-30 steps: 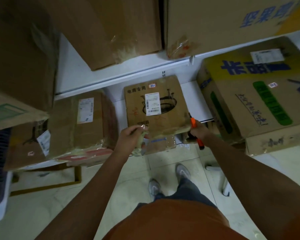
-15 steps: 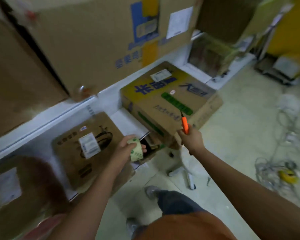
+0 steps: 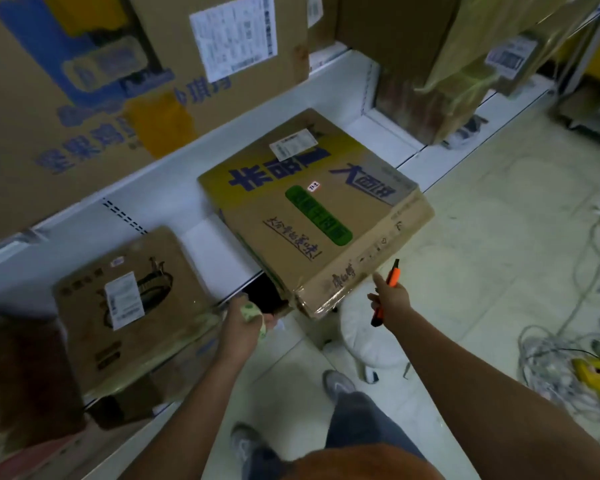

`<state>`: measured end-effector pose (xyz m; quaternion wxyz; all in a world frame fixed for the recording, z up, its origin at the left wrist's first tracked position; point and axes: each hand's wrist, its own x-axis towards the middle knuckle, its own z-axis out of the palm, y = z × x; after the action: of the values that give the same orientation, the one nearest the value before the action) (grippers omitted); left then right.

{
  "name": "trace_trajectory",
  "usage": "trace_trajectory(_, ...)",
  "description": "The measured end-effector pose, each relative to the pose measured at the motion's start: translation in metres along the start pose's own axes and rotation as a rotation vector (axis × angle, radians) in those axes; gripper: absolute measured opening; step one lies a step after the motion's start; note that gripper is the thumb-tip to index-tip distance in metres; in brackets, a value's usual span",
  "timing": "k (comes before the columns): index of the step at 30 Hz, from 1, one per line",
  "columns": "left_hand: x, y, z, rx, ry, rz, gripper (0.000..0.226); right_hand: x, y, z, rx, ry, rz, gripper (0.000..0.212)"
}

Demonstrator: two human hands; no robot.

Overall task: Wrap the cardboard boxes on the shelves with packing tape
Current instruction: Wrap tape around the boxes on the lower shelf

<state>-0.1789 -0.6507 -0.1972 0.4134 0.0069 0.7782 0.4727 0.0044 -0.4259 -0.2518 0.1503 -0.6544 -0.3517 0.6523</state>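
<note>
The yellow-and-blue printed cardboard box (image 3: 312,209) sat at frame centre on the white lower shelf (image 3: 201,237), its near corner overhanging. We gripped a roll of packing tape (image 3: 253,313) in our left hand (image 3: 243,322), lower centre. Our right hand (image 3: 392,301) held an orange utility knife (image 3: 387,291), forefinger extended toward the box's corner.

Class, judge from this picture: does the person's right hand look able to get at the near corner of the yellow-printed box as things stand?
Probably yes. The right hand, gripping the orange cutter, is just beside the yellow-printed box, with nothing between them.
</note>
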Motion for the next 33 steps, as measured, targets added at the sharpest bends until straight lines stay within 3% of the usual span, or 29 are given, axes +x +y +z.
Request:
trace_trajectory(2,-0.004,0.003,0.019,0.003,0.037,-0.001,0.032,0.020,-0.008,0.007,0.015,-0.053,0.047,0.037)
trace_trajectory(6,-0.008,0.001,0.046,0.029,0.129,0.052,0.031,0.047,-0.024,0.014,0.140,-0.136,0.158,0.031)
trace_trajectory(10,-0.027,0.008,0.054,0.015,0.240,0.028,0.047,0.035,-0.036,-0.005,0.273,-0.329,0.245,0.018)
trace_trajectory(14,-0.038,0.014,0.055,0.230,0.277,0.077,0.073,-0.001,-0.075,-0.019,0.457,-0.506,0.135,0.013)
trace_trajectory(17,-0.055,0.025,0.060,0.156,0.212,0.211,0.085,-0.042,-0.119,-0.018,0.539,-0.618,0.057,0.010)
trace_trajectory(19,-0.068,0.030,0.060,0.124,0.161,0.315,0.088,-0.071,-0.145,-0.015,0.532,-0.614,0.001,0.010)
trace_trajectory(22,-0.094,0.041,0.058,0.094,0.088,0.447,0.103,-0.110,-0.171,-0.015,0.491,-0.577,-0.040,0.026)
trace_trajectory(26,-0.131,0.042,0.052,0.103,0.061,0.536,0.128,-0.151,-0.187,-0.013,0.446,-0.545,-0.078,0.012)
trace_trajectory(33,-0.154,0.057,0.044,0.168,0.345,0.595,0.118,-0.180,-0.186,0.037,0.332,-0.446,-0.116,0.023)
